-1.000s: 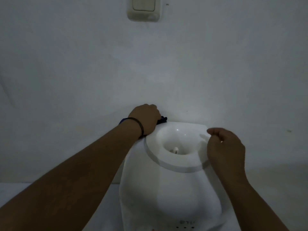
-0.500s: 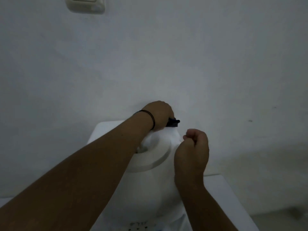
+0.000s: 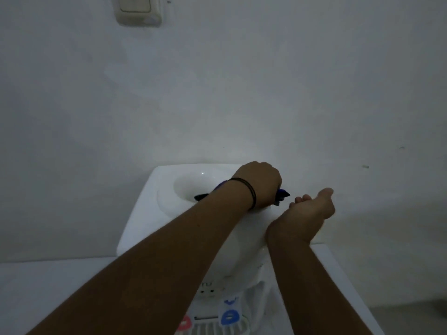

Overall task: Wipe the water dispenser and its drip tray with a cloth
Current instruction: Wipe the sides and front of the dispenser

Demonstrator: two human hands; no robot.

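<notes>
A white water dispenser (image 3: 145, 213) stands against the wall, seen from above, with a round bottle well (image 3: 191, 187) in its top. My left hand (image 3: 260, 184) grips a dark blue cloth (image 3: 281, 195) and presses it on the top's right rear corner. A dark tail of the cloth hangs into the well. My right hand (image 3: 312, 206) hovers just right of the dispenser, palm turned up, fingers loosely curled, holding nothing. At the bottom edge are a red tap (image 3: 185, 323), a blue tap (image 3: 229, 316) and the slotted white drip tray (image 3: 210, 330).
The dispenser sits on a white counter (image 3: 48, 286) whose right edge runs down at the lower right. A plain white wall rises close behind, with a light switch (image 3: 137, 10) at the upper left. The room is dim.
My left hand slid the cloth along the back of the top to the right rear corner. My right hand turned palm up and its fingers loosened. The camera tilted down, bringing the taps and tray into view.
</notes>
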